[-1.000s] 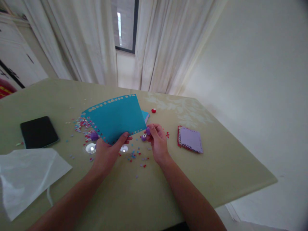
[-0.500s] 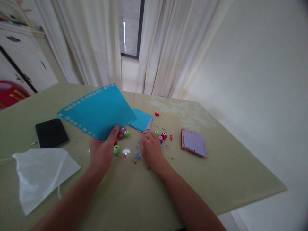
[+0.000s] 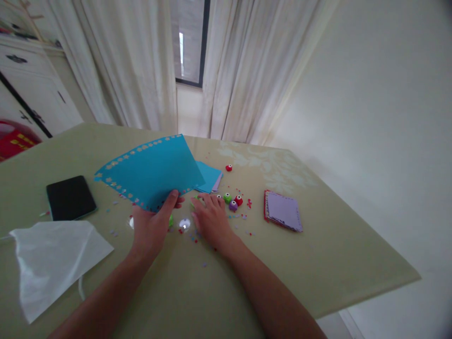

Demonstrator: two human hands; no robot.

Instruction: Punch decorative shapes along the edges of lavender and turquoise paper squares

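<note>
My left hand (image 3: 153,230) is closed on a sheet of blue paper (image 3: 151,169), thumb on top, holding it tilted above the table. Small flower-shaped holes run along the paper's edges. My right hand (image 3: 213,221) rests low with its fingers curled at a small green craft punch (image 3: 194,202), partly hidden by the fingertips. Just right of that hand sit another green punch (image 3: 227,197), a purple punch (image 3: 233,205) and a red punch (image 3: 239,200). One more green punch (image 3: 171,221) shows beside my left hand.
Behind the hands lies a stack of blue squares (image 3: 209,176), with a lone red punch (image 3: 229,167) beyond. A purple-topped paper stack (image 3: 283,210) is at right. On the left are a black phone (image 3: 71,197) and a white face mask (image 3: 58,263). Tiny paper bits are scattered around.
My right hand has moved left, from beside the blue squares to the green punch near my left hand. The blue sheet has dipped slightly and shifted right in view.
</note>
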